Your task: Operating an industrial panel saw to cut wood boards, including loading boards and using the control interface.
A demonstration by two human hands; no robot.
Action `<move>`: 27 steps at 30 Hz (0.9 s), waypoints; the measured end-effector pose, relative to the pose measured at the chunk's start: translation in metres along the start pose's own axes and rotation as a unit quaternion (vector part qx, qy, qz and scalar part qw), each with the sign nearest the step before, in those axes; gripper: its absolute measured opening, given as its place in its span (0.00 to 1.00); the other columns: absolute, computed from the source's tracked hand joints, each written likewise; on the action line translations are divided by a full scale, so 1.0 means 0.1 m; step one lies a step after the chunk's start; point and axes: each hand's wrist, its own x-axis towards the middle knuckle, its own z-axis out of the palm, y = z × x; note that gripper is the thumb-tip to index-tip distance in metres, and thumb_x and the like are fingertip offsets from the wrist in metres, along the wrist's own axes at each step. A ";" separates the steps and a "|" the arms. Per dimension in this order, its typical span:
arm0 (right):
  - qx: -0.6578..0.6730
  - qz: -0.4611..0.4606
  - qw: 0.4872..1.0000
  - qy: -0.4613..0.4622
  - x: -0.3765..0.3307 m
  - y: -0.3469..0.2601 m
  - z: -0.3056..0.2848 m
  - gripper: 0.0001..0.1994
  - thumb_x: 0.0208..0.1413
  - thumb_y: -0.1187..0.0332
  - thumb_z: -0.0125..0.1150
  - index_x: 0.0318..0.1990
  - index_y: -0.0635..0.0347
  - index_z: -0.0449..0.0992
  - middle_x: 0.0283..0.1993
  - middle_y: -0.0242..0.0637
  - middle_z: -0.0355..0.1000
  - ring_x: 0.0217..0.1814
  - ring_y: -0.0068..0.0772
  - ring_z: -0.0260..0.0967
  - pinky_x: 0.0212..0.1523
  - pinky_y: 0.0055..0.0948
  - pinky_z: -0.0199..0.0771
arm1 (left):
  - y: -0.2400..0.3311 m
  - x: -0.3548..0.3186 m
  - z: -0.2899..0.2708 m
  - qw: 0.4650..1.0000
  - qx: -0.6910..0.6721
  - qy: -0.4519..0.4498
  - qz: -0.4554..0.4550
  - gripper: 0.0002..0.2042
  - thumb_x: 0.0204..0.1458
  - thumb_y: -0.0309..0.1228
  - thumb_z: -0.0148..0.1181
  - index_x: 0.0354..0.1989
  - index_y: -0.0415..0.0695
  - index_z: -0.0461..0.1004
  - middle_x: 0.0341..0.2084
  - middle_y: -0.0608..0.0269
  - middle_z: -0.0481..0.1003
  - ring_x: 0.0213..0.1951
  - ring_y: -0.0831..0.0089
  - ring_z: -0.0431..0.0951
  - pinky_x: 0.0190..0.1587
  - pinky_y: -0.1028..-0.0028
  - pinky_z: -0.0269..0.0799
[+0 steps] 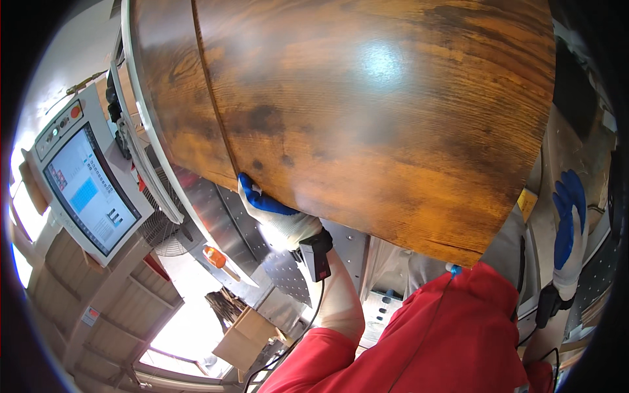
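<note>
A large brown wood-grain panel (386,131) fills the upper middle, its near edge reaching almost to my red top. A dark seam (211,85) runs across its left part, dividing off a narrower wood-grain strip (164,72). My left hand (278,219), in a white glove with blue coating, grips the panel's near edge beside that seam. Its thumb side shows at the edge, while the other fingers are hidden under the board. Away from the panel, my right hand (570,226) hangs at the far right in a matching glove, fingers stretched out and holding nothing.
A machine control screen (92,187) with buttons stands at the left. An orange-handled tool (215,257) lies on the metal ledge below the panel. Also there are a perforated dark table (285,275), a fan (164,226) and a cardboard box (246,337).
</note>
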 end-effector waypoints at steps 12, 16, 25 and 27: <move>0.158 0.003 0.987 0.040 -0.46 -0.85 0.14 0.29 0.66 0.69 0.58 0.71 0.69 0.57 0.69 0.44 0.64 0.70 0.33 0.63 0.69 0.32 0.62 | 0.06 0.96 -1.43 0.850 0.359 -0.176 0.343 0.24 0.58 0.40 0.61 0.58 0.37 0.74 0.53 0.49 0.76 0.51 0.61 0.76 0.55 0.58 0.71; 0.198 -0.032 0.955 0.217 -1.18 -0.57 -0.36 0.27 0.66 0.72 0.53 0.70 0.69 0.58 0.67 0.42 0.65 0.67 0.32 0.64 0.70 0.33 0.61 | 0.84 -0.21 -0.15 0.937 -0.081 -0.023 0.340 0.21 0.58 0.28 0.64 0.58 0.33 0.70 0.47 0.48 0.76 0.53 0.60 0.75 0.56 0.57 0.74; 0.247 -0.005 0.769 0.589 -3.42 0.90 -1.01 0.18 0.68 0.70 0.52 0.61 0.69 0.70 0.55 0.42 0.74 0.55 0.34 0.74 0.59 0.34 0.73 | 0.79 -2.68 1.55 0.675 0.026 -0.734 0.078 0.35 0.54 0.35 0.59 0.69 0.32 0.59 0.67 0.44 0.63 0.70 0.54 0.61 0.74 0.59 0.48; 0.290 0.039 0.735 0.612 -3.78 1.18 -1.12 0.17 0.69 0.65 0.52 0.60 0.65 0.72 0.53 0.40 0.75 0.51 0.31 0.75 0.53 0.30 0.75 | 0.59 -3.33 1.90 0.598 0.058 -0.799 0.033 0.31 0.52 0.22 0.56 0.68 0.35 0.62 0.66 0.49 0.65 0.67 0.61 0.65 0.67 0.65 0.60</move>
